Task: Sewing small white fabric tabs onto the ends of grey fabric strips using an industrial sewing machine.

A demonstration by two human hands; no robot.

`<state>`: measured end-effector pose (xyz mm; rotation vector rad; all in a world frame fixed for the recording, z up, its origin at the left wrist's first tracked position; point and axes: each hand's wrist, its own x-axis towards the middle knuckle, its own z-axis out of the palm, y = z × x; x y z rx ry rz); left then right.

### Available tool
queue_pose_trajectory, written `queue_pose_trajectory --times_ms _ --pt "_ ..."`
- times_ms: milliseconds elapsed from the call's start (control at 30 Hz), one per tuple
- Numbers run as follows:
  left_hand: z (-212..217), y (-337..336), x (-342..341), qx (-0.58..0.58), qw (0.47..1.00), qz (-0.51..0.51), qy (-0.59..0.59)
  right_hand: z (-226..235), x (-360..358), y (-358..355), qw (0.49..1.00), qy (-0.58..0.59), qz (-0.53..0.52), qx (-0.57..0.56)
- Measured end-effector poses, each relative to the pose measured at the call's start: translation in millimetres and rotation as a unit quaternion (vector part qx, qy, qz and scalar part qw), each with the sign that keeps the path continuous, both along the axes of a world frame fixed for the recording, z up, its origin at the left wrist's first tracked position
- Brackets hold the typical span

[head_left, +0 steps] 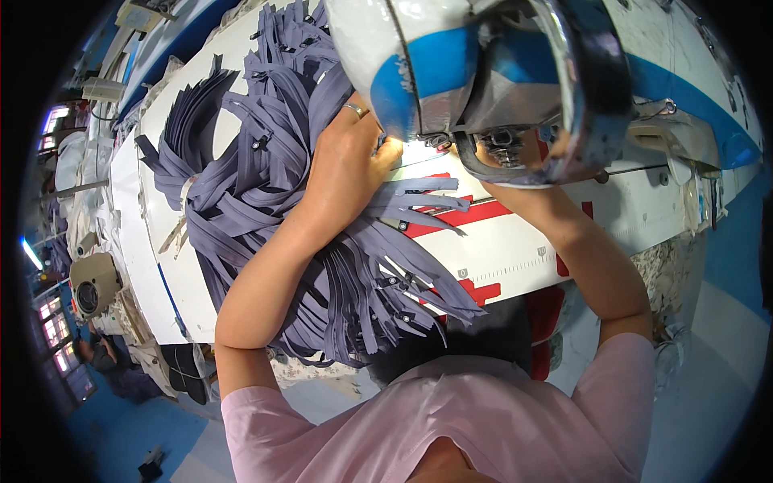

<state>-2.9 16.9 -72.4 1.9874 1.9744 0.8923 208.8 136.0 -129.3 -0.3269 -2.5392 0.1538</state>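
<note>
Workroom; white tabletop [515,270] with red patches [475,212]. Left hand [346,161]: fingers bent close to the sewing machine [499,80]; grip cannot be told. Right hand [515,193]: partly behind the machine head, fingers' state unclear. Zippers, grey-purple [278,153]: heaped around the left forearm, ends overhanging the near edge. White surface shows rightward from them.

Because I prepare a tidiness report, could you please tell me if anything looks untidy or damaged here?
The grey zippers lie in a tangled heap on the white table, with some hanging past its near edge, which looks untidy. Dark marks, perhaps wear, show on the sewing machine.
</note>
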Motion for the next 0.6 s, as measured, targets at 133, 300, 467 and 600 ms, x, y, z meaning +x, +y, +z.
queue_pose_trajectory --times_ms 133,300,467,600 --pt "1.4 -2.4 3.9 -0.004 1.000 0.014 -0.007 0.5 -1.4 -2.7 0.996 0.064 0.009 -0.057" --pt "2.1 -1.9 3.2 -0.006 1.000 0.003 0.015 4.0 0.4 -1.6 0.998 0.067 0.007 0.012" --pt "2.2 -2.7 3.5 -0.001 1.000 0.005 0.009 3.1 1.4 -0.7 0.997 0.050 0.029 0.050" --pt "1.8 -2.6 3.6 0.017 1.000 0.003 0.009 0.0 -1.6 -3.8 0.997 0.069 -0.001 -0.020"
